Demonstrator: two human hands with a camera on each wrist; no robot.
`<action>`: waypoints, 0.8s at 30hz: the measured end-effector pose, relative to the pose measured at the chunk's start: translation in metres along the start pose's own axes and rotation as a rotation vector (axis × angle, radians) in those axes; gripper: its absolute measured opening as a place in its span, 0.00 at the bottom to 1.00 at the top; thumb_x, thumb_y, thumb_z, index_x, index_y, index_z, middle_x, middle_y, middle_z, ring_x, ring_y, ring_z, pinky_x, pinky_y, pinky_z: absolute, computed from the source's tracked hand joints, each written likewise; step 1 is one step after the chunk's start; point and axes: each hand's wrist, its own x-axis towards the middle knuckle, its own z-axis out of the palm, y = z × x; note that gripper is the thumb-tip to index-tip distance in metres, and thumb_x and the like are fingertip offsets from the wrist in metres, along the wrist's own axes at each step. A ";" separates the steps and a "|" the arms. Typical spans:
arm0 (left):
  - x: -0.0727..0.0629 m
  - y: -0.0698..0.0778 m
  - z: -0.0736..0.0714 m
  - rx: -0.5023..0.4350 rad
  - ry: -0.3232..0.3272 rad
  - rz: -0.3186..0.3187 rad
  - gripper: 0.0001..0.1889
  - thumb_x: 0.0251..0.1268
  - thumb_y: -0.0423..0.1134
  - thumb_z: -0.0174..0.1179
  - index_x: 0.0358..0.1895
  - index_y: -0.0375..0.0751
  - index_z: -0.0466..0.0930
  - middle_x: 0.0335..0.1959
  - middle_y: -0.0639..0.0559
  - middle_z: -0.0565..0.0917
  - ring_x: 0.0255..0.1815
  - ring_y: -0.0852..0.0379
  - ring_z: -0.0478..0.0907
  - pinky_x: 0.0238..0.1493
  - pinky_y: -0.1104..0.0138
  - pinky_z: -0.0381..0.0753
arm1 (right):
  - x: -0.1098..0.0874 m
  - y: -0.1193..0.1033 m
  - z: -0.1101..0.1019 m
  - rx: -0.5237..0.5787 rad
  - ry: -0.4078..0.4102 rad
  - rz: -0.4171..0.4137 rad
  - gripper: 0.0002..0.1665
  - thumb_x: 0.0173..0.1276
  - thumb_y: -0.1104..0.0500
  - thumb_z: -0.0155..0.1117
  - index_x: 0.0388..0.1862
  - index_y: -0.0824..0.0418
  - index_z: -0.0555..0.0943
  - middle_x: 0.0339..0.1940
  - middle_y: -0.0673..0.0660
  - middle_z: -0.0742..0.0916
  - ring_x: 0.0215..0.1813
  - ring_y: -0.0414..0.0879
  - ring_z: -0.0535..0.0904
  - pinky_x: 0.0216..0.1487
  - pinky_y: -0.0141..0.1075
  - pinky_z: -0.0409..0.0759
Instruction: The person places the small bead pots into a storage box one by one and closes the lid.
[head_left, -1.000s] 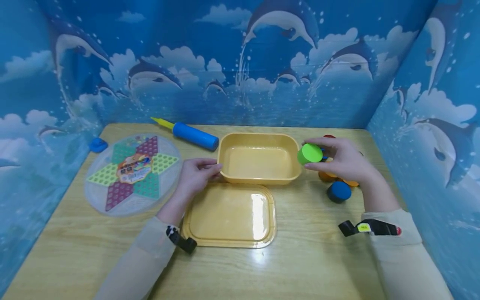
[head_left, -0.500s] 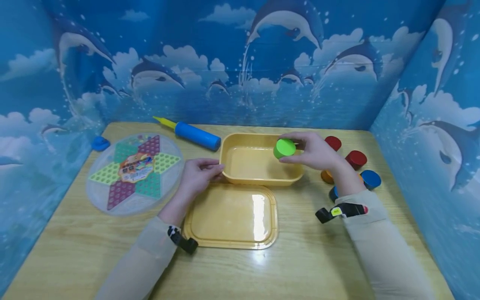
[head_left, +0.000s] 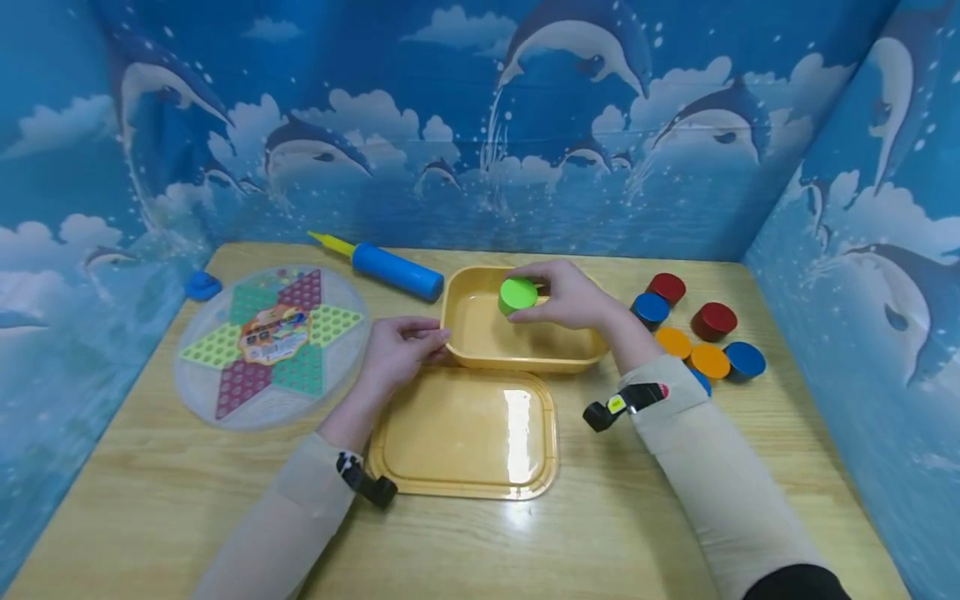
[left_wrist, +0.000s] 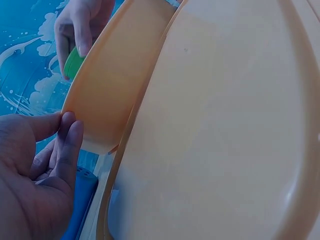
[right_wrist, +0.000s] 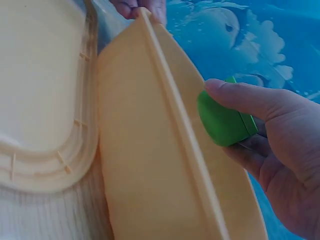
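Observation:
My left hand (head_left: 393, 350) pinches the rim of a yellow plastic tub (head_left: 525, 363) at its left end; thumb and fingertips meet at that rim in the left wrist view. A bright green cylinder (head_left: 517, 296) is held between the thumb and fingers of my right hand (head_left: 572, 296), over the left half of the tub. The right wrist view shows a seam round this green cylinder (right_wrist: 225, 120) near one end. Directly in front of the tub lies a flat yellow lid (head_left: 465, 433). The tub's floor is partly hidden by my right hand.
To the right are several loose cylinders: red (head_left: 714, 321), blue (head_left: 745, 361) and orange (head_left: 708, 361). A round Chinese checkers board (head_left: 315, 379) lies left. Behind my left hand is a blue hand pump (head_left: 397, 271); a small blue object (head_left: 202, 286) sits far left. Dolphin-print curtains surround the table.
My right hand has carried the green cylinder leftward from beside the tub's right end to above its left half, uncovering the cylinders at right. My left hand stays at the rim.

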 end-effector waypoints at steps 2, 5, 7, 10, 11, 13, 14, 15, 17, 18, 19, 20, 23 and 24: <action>0.000 0.000 0.000 0.007 0.002 -0.004 0.17 0.71 0.37 0.72 0.57 0.33 0.86 0.43 0.41 0.88 0.39 0.51 0.90 0.41 0.65 0.92 | 0.008 0.000 0.005 0.003 -0.016 -0.005 0.38 0.66 0.58 0.82 0.72 0.66 0.78 0.64 0.58 0.84 0.55 0.49 0.84 0.62 0.43 0.85; 0.000 0.000 -0.001 0.011 0.004 -0.001 0.16 0.71 0.38 0.73 0.57 0.34 0.86 0.43 0.42 0.89 0.39 0.51 0.90 0.41 0.65 0.92 | 0.021 0.001 0.013 0.002 -0.035 -0.003 0.39 0.66 0.58 0.82 0.72 0.66 0.78 0.63 0.58 0.84 0.55 0.49 0.84 0.63 0.43 0.84; 0.000 0.000 -0.001 0.008 -0.005 0.004 0.16 0.71 0.37 0.73 0.57 0.33 0.86 0.43 0.41 0.89 0.39 0.51 0.90 0.41 0.65 0.92 | 0.028 0.001 0.020 -0.015 -0.047 0.005 0.39 0.66 0.58 0.82 0.72 0.66 0.78 0.62 0.58 0.85 0.55 0.49 0.84 0.62 0.42 0.85; -0.002 -0.001 -0.001 -0.007 -0.021 0.006 0.17 0.71 0.36 0.72 0.57 0.32 0.86 0.43 0.40 0.89 0.39 0.50 0.90 0.42 0.64 0.92 | 0.037 0.003 0.030 -0.058 -0.054 0.027 0.38 0.65 0.56 0.83 0.72 0.64 0.79 0.62 0.57 0.85 0.55 0.48 0.83 0.58 0.41 0.85; -0.002 -0.001 -0.001 -0.012 -0.026 0.007 0.17 0.71 0.36 0.72 0.57 0.32 0.86 0.43 0.40 0.89 0.39 0.50 0.90 0.42 0.63 0.92 | 0.040 0.003 0.033 -0.072 -0.054 0.034 0.38 0.65 0.56 0.83 0.72 0.63 0.79 0.63 0.57 0.85 0.54 0.47 0.83 0.56 0.40 0.86; -0.003 -0.001 -0.001 -0.021 -0.031 0.007 0.17 0.71 0.35 0.72 0.57 0.31 0.86 0.43 0.39 0.89 0.38 0.50 0.90 0.41 0.63 0.92 | 0.044 0.005 0.040 -0.099 -0.048 0.044 0.38 0.64 0.56 0.83 0.71 0.62 0.80 0.63 0.56 0.86 0.52 0.47 0.82 0.51 0.40 0.85; -0.003 0.000 -0.001 -0.026 -0.030 0.010 0.17 0.71 0.35 0.73 0.57 0.31 0.86 0.43 0.39 0.89 0.38 0.50 0.90 0.41 0.63 0.92 | 0.046 0.006 0.042 -0.106 -0.043 0.043 0.38 0.64 0.56 0.83 0.71 0.63 0.80 0.62 0.56 0.86 0.51 0.47 0.82 0.49 0.39 0.85; -0.004 0.000 0.000 -0.033 -0.029 0.013 0.17 0.70 0.35 0.73 0.57 0.30 0.86 0.43 0.39 0.89 0.38 0.50 0.90 0.41 0.63 0.92 | 0.048 0.007 0.045 -0.113 -0.039 0.046 0.38 0.64 0.56 0.83 0.71 0.63 0.80 0.62 0.56 0.86 0.50 0.47 0.82 0.48 0.39 0.85; -0.004 -0.001 0.000 -0.051 -0.029 0.023 0.17 0.70 0.33 0.73 0.57 0.29 0.86 0.43 0.38 0.89 0.38 0.50 0.90 0.41 0.63 0.92 | 0.052 0.008 0.050 -0.119 -0.030 0.049 0.37 0.63 0.56 0.84 0.70 0.63 0.81 0.61 0.56 0.87 0.48 0.47 0.82 0.45 0.38 0.85; -0.004 -0.002 0.000 -0.058 -0.029 0.027 0.17 0.70 0.33 0.72 0.57 0.29 0.86 0.43 0.38 0.89 0.38 0.50 0.90 0.41 0.63 0.92 | 0.053 0.008 0.052 -0.119 -0.028 0.052 0.37 0.63 0.56 0.84 0.70 0.63 0.81 0.61 0.56 0.87 0.48 0.46 0.82 0.45 0.38 0.85; -0.003 -0.002 0.000 -0.067 -0.029 0.031 0.16 0.70 0.32 0.72 0.57 0.29 0.86 0.43 0.38 0.89 0.37 0.50 0.90 0.41 0.62 0.93 | 0.055 0.009 0.053 -0.122 -0.029 0.057 0.38 0.63 0.56 0.84 0.70 0.63 0.81 0.60 0.56 0.87 0.48 0.46 0.82 0.45 0.37 0.85; -0.003 -0.002 0.000 -0.070 -0.029 0.033 0.16 0.70 0.32 0.72 0.57 0.29 0.86 0.43 0.38 0.89 0.37 0.50 0.90 0.42 0.62 0.93 | 0.056 0.009 0.055 -0.124 -0.031 0.059 0.38 0.63 0.56 0.84 0.70 0.63 0.81 0.60 0.56 0.87 0.49 0.46 0.82 0.45 0.37 0.85; -0.002 -0.002 0.000 -0.069 -0.026 0.035 0.16 0.70 0.32 0.72 0.57 0.30 0.86 0.42 0.38 0.89 0.37 0.50 0.90 0.42 0.62 0.93 | 0.060 0.009 0.059 -0.126 -0.034 0.066 0.38 0.63 0.56 0.84 0.70 0.63 0.81 0.59 0.56 0.87 0.49 0.46 0.83 0.46 0.36 0.86; -0.002 -0.002 0.000 -0.065 -0.024 0.034 0.16 0.70 0.33 0.72 0.57 0.30 0.86 0.42 0.38 0.89 0.37 0.50 0.90 0.42 0.62 0.93 | 0.060 0.009 0.060 -0.127 -0.033 0.069 0.38 0.63 0.55 0.84 0.70 0.62 0.81 0.59 0.55 0.87 0.49 0.46 0.82 0.46 0.36 0.86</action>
